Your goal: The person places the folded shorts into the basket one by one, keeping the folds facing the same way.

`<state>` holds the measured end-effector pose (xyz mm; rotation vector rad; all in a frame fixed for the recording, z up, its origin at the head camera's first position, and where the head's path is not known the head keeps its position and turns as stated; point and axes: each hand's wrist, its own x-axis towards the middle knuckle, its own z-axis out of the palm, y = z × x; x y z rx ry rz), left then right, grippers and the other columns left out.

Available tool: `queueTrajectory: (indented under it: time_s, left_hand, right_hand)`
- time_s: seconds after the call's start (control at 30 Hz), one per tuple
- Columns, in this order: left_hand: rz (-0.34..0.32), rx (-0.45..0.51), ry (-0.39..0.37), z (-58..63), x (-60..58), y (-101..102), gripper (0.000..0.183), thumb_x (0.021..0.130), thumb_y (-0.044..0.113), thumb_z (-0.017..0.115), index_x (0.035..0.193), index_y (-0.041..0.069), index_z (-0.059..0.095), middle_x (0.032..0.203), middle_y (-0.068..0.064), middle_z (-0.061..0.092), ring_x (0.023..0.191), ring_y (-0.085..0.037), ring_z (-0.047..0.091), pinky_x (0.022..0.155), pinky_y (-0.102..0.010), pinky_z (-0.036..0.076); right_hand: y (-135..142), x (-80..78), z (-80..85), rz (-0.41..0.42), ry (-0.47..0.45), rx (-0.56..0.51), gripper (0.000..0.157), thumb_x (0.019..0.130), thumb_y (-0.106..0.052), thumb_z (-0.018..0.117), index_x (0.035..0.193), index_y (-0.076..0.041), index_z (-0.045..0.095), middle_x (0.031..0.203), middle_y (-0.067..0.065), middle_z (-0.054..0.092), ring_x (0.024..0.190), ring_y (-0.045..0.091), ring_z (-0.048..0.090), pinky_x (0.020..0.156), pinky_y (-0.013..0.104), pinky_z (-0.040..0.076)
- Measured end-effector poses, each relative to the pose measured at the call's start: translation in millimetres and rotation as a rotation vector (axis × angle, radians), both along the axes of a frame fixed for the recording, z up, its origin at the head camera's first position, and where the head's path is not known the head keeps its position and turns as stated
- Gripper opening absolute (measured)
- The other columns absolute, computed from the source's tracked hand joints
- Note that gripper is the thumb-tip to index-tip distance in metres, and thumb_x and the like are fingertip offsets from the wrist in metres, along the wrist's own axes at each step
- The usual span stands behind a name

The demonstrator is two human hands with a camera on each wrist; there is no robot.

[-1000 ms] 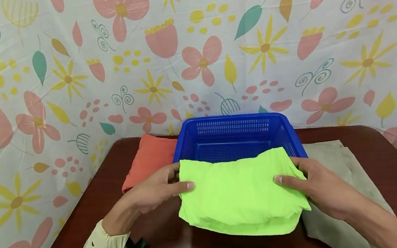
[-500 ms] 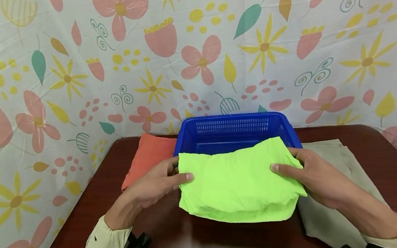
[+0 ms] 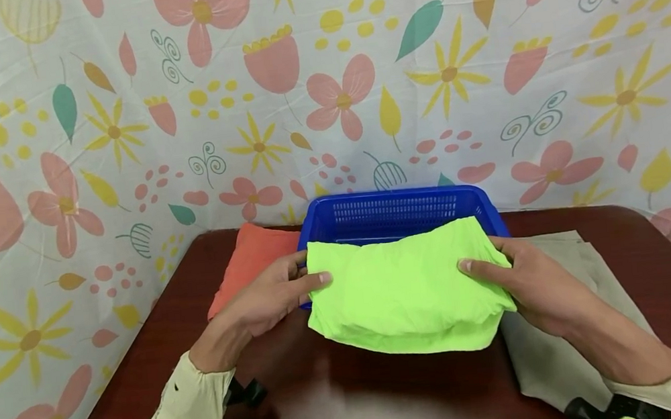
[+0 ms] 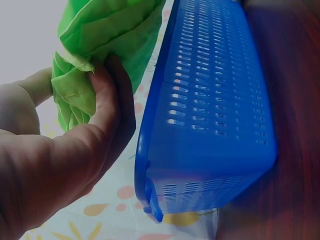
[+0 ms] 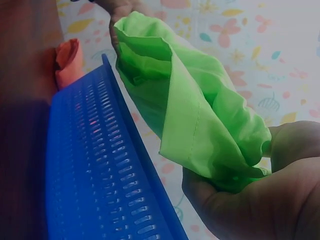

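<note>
A folded neon-green cloth [image 3: 404, 290] hangs between my two hands, in front of and above the near rim of a blue plastic basket [image 3: 396, 210]. My left hand [image 3: 271, 293] pinches its left end, thumb on the near face and fingers behind. At the other end my right hand [image 3: 537, 284] grips it the same way. In the left wrist view, stitched layers of the cloth [image 4: 75, 95] bunch between thumb and fingers, above the slotted basket wall [image 4: 205, 100]. The right wrist view shows the folded layers of the cloth [image 5: 195, 115] from the side, apart from the basket [image 5: 100, 165].
A folded orange cloth [image 3: 255, 258] lies left of the basket on the dark wooden table [image 3: 361, 409]. To the right, partly under my right forearm, lies a folded grey-beige cloth [image 3: 584, 266]. A flower-printed curtain [image 3: 336, 88] hangs behind the table.
Both hands have carried the green cloth upward in view and forward toward the basket, covering more of its opening. Both grips stay the same.
</note>
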<state>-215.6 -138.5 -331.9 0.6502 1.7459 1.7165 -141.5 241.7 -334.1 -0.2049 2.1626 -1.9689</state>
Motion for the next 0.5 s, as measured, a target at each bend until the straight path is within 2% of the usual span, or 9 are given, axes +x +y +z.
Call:
queueTrajectory:
  time_s: [0.2, 0.5]
  left_hand:
    - [0.016, 0.017, 0.008, -1.5, -5.5, 5, 0.050, 0.109, 0.017, 0.062, 0.154, 0.006, 0.042, 0.132, -0.024, 0.064, 0.112, -0.030, 0.073, 0.096, -0.043, 0.060]
    - [0.081, 0.023, -0.008, -3.6, -11.2, 9, 0.048, 0.110, 0.017, 0.060, 0.151, 0.000, 0.042, 0.130, -0.019, 0.066, 0.109, -0.024, 0.073, 0.094, -0.037, 0.060]
  right_hand:
    - [-1, -3.4, 2.9, -0.037, 0.008, 0.038, 0.047, 0.110, -0.025, 0.061, 0.138, 0.011, 0.049, 0.102, 0.008, 0.076, 0.089, 0.022, 0.078, 0.076, 0.039, 0.064]
    - [-5, -8.5, 4.3, -0.094, -0.007, 0.065, 0.054, 0.110, -0.032, 0.062, 0.139, 0.012, 0.048, 0.100, 0.004, 0.076, 0.088, 0.019, 0.077, 0.076, 0.037, 0.064]
